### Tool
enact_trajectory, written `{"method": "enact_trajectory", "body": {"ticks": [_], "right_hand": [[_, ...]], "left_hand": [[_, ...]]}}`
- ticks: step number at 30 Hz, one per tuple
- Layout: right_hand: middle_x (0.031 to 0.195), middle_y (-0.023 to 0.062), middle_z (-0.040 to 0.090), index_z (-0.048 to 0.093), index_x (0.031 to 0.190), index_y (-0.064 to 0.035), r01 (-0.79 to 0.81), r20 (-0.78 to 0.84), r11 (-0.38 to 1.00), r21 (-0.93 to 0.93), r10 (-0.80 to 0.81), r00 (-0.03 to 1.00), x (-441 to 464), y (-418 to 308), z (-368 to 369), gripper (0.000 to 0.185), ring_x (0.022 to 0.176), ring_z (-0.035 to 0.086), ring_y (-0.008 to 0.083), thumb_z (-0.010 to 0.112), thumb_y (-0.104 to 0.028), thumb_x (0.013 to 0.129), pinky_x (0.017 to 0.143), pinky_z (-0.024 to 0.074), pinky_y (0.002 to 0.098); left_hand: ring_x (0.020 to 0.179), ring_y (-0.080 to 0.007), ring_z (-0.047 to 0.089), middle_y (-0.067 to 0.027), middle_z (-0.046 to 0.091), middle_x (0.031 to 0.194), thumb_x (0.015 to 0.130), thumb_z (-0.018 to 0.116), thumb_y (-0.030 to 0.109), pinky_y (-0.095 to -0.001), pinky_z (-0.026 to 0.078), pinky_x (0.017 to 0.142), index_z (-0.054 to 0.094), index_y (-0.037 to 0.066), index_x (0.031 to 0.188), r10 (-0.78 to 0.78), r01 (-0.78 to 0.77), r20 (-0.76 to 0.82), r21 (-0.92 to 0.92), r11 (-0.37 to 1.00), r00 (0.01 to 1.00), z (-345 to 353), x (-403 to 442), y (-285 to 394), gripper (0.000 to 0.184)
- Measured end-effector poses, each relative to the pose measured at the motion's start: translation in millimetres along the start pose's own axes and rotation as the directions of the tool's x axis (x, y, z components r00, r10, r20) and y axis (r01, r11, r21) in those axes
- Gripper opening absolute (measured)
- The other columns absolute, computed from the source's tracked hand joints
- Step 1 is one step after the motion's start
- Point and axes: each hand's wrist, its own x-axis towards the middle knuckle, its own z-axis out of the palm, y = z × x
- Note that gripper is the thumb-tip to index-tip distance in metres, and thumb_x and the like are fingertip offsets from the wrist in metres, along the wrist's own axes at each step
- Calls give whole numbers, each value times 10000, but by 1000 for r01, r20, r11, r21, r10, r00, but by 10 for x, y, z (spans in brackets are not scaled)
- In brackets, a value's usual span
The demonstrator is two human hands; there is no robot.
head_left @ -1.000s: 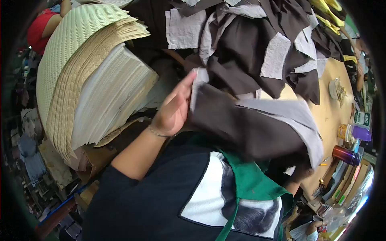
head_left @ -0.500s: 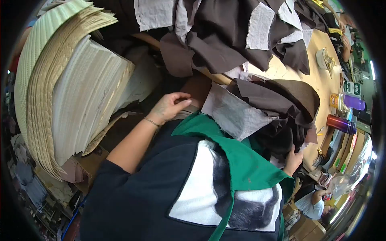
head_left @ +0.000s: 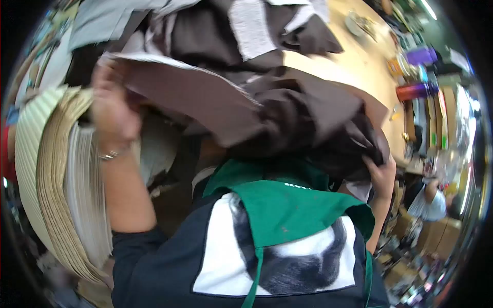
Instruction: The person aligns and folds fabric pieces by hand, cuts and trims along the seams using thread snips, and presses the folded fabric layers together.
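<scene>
A dark brown piece of fabric (head_left: 308, 110) stretches across in front of my body, between my two hands. My left hand (head_left: 115, 108), smeared by motion, is raised at the left and grips the far corner of this cloth, whose pale frayed edge shows along the top. On the right, my right hand (head_left: 381, 174) pinches a bunched part of the same fabric. A greyish-white scrap of cloth hangs just below that hand. Behind the stretched piece lie more brown cloth pieces (head_left: 205, 38) with a pale fabric patch (head_left: 251, 28).
At the left stands a thick stack of bent sheets (head_left: 51, 179), close to my left forearm. On the wooden table (head_left: 328, 66), a bowl (head_left: 359, 24), a purple container (head_left: 421, 55) and a red-purple tumbler (head_left: 416, 91) line the far right. Another person (head_left: 431, 203) is at the right.
My left hand has gone from near my apron to the upper left, now holding the fabric's corner and spreading it leftward. My right hand still grips the cloth. The view has shifted.
</scene>
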Motion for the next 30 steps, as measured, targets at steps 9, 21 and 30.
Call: {"method": "enact_trajectory", "body": {"ticks": [9, 21, 30], "right_hand": [[1367, 234, 423, 423, 1370, -98, 824, 262, 384, 416, -919, 296, 240, -1605, 1863, 453, 1260, 433, 366, 435, -160, 922, 979, 401, 487], [1009, 79, 609, 530, 1206, 8, 95, -251, 745, 660, 99, 963, 710, -364, 61, 446, 909, 593, 145, 715, -162, 839, 785, 495, 257], [973, 61, 661, 573, 1116, -18, 138, -136, -22, 990, 86, 987, 1135, -353, 794, 323, 901, 627, 119, 705, -21, 822, 841, 509, 281]], "left_hand": [[803, -294, 638, -168, 654, 903, 866, 564, 89, -366, 509, 679, 589, 17, 1045, 501, -848, 750, 148, 509, 432, 2834, 533, 701, 195], [775, -43, 550, 7, 613, 888, 942, 560, 75, -173, 440, 680, 605, 11, 1030, -223, 199, 887, 152, 968, 405, 3185, 39, -1044, 118], [900, -84, 584, -53, 613, 1017, 966, 559, 224, -204, 481, 760, 507, -5, 1182, -213, 298, 742, 18, 954, 636, 2884, -377, -1178, 319]]}}
